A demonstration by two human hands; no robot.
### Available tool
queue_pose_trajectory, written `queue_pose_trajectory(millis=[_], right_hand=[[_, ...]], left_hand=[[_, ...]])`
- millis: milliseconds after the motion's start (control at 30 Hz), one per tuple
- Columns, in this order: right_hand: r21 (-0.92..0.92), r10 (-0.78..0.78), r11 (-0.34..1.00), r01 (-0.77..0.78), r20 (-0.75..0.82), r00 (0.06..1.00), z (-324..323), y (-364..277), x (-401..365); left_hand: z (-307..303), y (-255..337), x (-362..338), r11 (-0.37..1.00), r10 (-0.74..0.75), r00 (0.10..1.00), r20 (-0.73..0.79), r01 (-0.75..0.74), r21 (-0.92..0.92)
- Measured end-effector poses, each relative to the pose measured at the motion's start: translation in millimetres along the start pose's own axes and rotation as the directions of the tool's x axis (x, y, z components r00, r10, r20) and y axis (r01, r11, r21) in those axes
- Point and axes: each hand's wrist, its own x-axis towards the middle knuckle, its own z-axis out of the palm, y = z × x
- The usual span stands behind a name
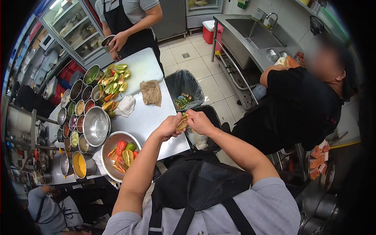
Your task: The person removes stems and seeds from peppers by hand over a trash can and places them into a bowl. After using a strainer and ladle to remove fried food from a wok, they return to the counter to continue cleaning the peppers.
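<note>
Both of my hands meet around a yellow-green bell pepper piece [182, 123], over the gap between the table edge and the bins. My left hand [169, 127] curls under it from the left. From the right, the fingers of my right hand [200, 122] pinch its upper edge. Beyond them stands a black-lined bin [181, 78] with green scraps at its bottom. A second bin [212, 114], partly hidden by my right hand and forearm, holds pale plastic. Left of my left arm, a steel bowl [109, 141] contains red, green and yellow peppers.
Cut peppers [116, 80] rest by a white cutting board [145, 66]; a brown cloth [150, 93] and white cloth [125, 106] lie nearby. Several steel containers crowd the table's left. One co-worker [131, 23] stands across holding a container, another [297, 102] at the sink counter.
</note>
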Motion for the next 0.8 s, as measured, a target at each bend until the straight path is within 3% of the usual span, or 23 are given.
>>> queue_pose_trajectory(millis=[133,200,267,300,333,367,467,500,533,567,600,633,733,767,800], right_hand=[[0.142,-0.013,0.990,0.011,0.016,1.000,-3.5,-1.0,-3.2],[0.186,0.001,0.983,-0.003,0.009,1.000,1.0,2.3,-4.7],[0.290,0.054,0.957,0.001,-0.180,0.982,11.6,9.1,-3.5],[0.291,0.056,0.957,-0.002,-0.176,0.983,15.1,8.9,-2.5],[0.591,0.256,0.798,-0.121,-0.150,0.955,18.6,8.8,-0.7],[0.821,0.430,0.535,-0.199,-0.061,0.901,20.0,8.8,1.3],[0.887,0.518,0.439,-0.141,-0.122,0.847,11.6,14.8,8.8],[0.730,0.446,0.657,-0.189,-0.174,0.878,13.0,47.9,11.6],[0.731,0.448,0.655,-0.191,-0.172,0.877,5.4,59.6,11.3],[0.332,0.272,0.920,-0.206,-0.165,0.948,-2.0,68.4,10.0],[-0.136,0.111,0.983,-0.120,-0.070,0.991,-10.2,70.8,8.0],[-0.297,0.382,0.900,-0.318,0.186,0.905,-19.6,72.9,5.3],[-0.360,0.262,0.916,-0.179,0.197,0.945,-34.2,26.5,9.0],[-0.243,0.208,0.959,-0.148,0.243,0.948,-42.9,3.0,16.5],[-0.242,0.209,0.959,-0.150,0.242,0.947,-43.4,-7.6,20.3]], left_hand=[[-2.8,3.7,-3.4,0.998,-0.036,0.999,0.037,0.038,-0.052],[-3.0,1.7,-2.0,0.984,-0.011,0.999,0.050,0.020,-0.179],[3.6,-1.2,1.2,0.968,0.022,1.000,-0.010,-0.023,-0.248],[9.0,-3.0,3.0,0.948,0.051,0.996,-0.070,-0.071,-0.311],[14.0,-6.2,5.4,0.947,0.048,0.996,-0.071,-0.068,-0.314],[18.8,-10.9,9.0,0.923,0.079,0.992,-0.096,-0.109,-0.370],[29.7,-19.4,12.6,0.879,0.090,0.987,-0.133,-0.141,-0.455],[32.7,-17.1,9.7,0.877,0.074,0.986,-0.150,-0.136,-0.461],[34.3,-16.5,7.7,0.875,0.058,0.984,-0.168,-0.131,-0.467],[29.1,-17.4,8.0,0.871,0.080,0.987,-0.138,-0.137,-0.471],[26.5,-14.5,7.3,0.871,0.080,0.987,-0.140,-0.137,-0.472],[23.7,-10.6,6.9,0.903,0.074,0.985,-0.153,-0.132,-0.409],[15.1,-8.1,9.9,0.945,0.102,0.983,-0.155,-0.145,-0.293],[14.5,-8.0,11.2,0.950,0.125,0.976,-0.180,-0.170,-0.262],[15.0,-8.1,11.9,0.954,0.148,0.968,-0.202,-0.194,-0.229]])
